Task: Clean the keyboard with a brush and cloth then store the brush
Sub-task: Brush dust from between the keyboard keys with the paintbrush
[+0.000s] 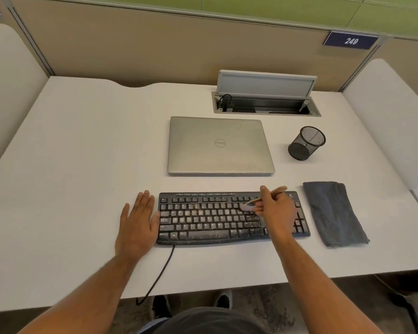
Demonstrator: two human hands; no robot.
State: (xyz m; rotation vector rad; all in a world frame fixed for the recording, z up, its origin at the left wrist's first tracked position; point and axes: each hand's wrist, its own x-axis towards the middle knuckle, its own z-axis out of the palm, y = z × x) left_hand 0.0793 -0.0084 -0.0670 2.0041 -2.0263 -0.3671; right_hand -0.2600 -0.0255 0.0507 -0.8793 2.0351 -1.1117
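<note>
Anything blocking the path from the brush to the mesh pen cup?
Nothing visible does. The wooden-handled brush, held in the right hand over the dusty black keyboard, has bare white desk between it and the black mesh pen cup; the closed silver laptop lies left of that line.

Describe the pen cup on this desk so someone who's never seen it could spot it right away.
Start at the closed silver laptop in the middle of the white desk and look just to its right. There stands the pen cup, a small round holder beyond the folded grey cloth. It is the only black wire-mesh thing there, and you can see through its sides.
</note>
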